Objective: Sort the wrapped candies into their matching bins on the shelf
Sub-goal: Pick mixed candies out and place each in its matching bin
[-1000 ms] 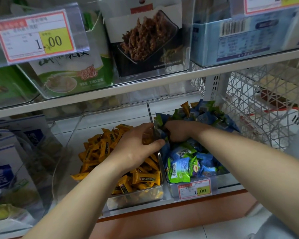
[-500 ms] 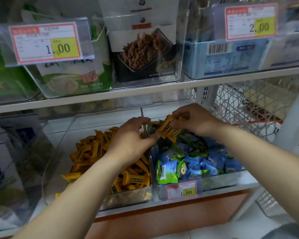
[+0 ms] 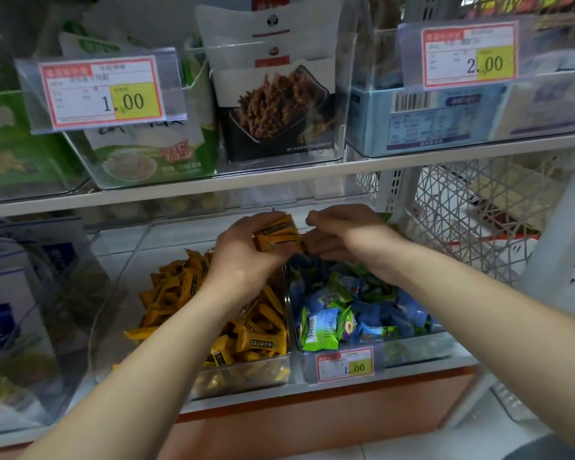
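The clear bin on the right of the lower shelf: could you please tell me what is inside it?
Blue and green wrapped candies fill the right bin; its back part is covered by the right hand and forearm.

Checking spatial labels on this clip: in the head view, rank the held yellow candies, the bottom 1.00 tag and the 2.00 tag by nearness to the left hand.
1. yellow candies: gripped in the left hand itself.
2. bottom 1.00 tag: lower down, to the hand's right.
3. 2.00 tag: high up, far right.
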A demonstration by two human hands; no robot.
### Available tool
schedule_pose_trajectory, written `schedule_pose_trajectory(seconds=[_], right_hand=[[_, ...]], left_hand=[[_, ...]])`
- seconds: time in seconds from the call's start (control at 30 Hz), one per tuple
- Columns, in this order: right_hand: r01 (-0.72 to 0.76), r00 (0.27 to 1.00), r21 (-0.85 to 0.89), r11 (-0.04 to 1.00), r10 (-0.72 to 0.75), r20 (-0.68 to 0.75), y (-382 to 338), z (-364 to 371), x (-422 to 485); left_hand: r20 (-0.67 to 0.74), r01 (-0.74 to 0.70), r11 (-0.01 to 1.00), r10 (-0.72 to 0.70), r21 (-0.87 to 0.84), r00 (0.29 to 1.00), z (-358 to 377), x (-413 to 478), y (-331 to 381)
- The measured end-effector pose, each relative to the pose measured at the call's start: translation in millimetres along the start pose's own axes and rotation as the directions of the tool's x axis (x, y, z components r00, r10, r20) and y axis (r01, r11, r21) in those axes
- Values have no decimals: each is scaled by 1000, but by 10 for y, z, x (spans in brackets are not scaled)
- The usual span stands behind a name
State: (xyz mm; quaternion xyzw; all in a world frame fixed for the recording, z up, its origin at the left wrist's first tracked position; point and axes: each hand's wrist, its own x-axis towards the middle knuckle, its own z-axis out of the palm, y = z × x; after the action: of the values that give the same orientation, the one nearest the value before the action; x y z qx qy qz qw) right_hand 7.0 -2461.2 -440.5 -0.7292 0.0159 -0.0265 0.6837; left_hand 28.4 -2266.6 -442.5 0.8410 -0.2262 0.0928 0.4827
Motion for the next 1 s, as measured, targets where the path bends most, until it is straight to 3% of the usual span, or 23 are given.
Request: schedule_pose_trajectory(seconds=[0.1,0.17,0.27,0.4,0.53,0.6,0.77,0.9,1.0], right_hand=[[51,982,-303,952,-102,-156,65,-149,129],[47,971,-423,905,-141,-193,168,-238,232],[56,967,-583,810,-188,-170,390,-256,438],[183,962,-728,661,-274,-6,573,-81,723],[141,983,-900,412,-167,78,649,23,1014],[111,989,-934,340,-125,72,675,43,1097],[127,974,-916,381,-222,43,610,26,1093],[109,950,-751,652,-290,-113,451,-31,889],[118,954,-520,846,-242,-177,377,10,570]], left_hand=[[25,56,953,-66,297,998,-254,63,-231],[37,88,913,-111,400,993,-345,69,-328],[9,80,936,-88,343,996,-302,41,-340],[153,61,953,-110,295,982,-18,-29,-327],[228,38,958,-106,285,968,100,-21,-373],[245,36,970,-96,240,965,93,-23,-390],[248,36,979,-87,202,965,86,-45,-450],[228,51,978,-97,202,969,87,-1,-466],[112,15,970,-43,243,993,132,32,-410]])
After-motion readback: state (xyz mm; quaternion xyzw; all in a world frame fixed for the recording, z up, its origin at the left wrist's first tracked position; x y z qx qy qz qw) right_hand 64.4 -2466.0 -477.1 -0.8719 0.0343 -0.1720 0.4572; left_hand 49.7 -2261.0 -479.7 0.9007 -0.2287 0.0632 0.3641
